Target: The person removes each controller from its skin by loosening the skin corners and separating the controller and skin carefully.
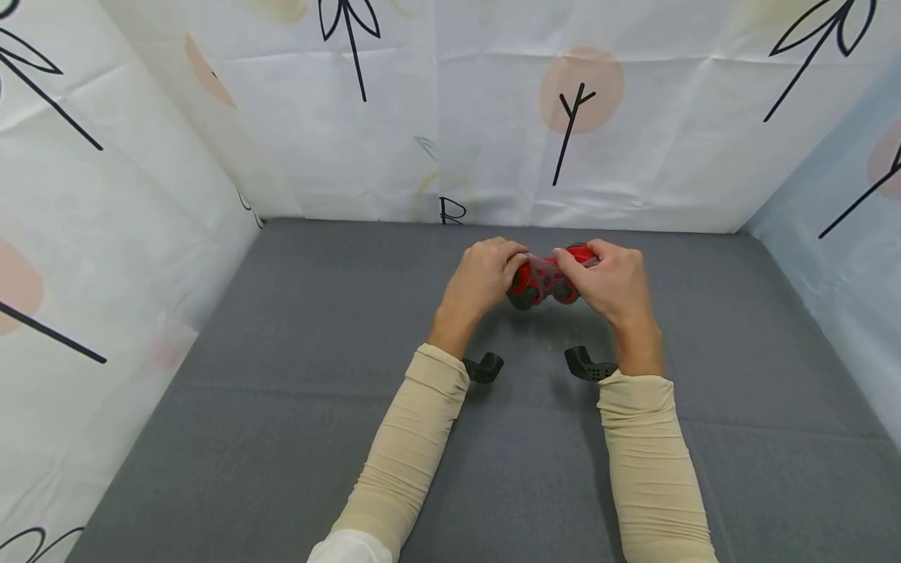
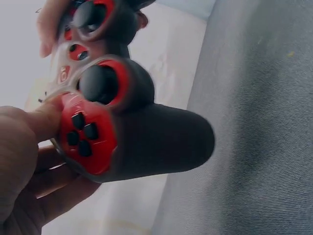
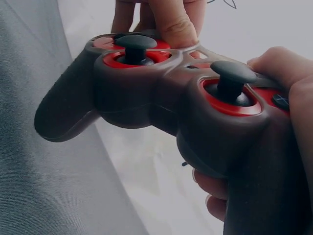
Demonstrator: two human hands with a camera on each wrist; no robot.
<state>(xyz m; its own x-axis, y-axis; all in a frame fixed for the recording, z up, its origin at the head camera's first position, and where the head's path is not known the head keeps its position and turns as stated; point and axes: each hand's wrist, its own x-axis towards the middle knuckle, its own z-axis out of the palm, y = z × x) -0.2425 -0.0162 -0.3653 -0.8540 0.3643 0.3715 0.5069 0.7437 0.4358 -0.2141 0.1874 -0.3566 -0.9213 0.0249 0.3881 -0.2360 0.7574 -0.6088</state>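
Note:
A red and dark grey game controller [image 1: 545, 274] is held between both hands over the far part of the grey table. My left hand [image 1: 486, 270] grips its left end; in the left wrist view the thumb lies on the red face beside the black direction pad [image 2: 82, 134], with fingers behind. At the other end, my right hand [image 1: 618, 283] holds the body, thumb on top and fingertips curled underneath in the right wrist view. Two black thumbsticks [image 3: 232, 73] face toward me, and the dark handles point down toward the near side. Part of the button area is hidden by the right hand.
Grey cloth [image 1: 338, 328] covers the table. White patterned fabric walls [image 1: 493, 141] close it in at the back and both sides. Black wrist mounts [image 1: 484, 367] stick out inward from both forearms, below the controller in the head view.

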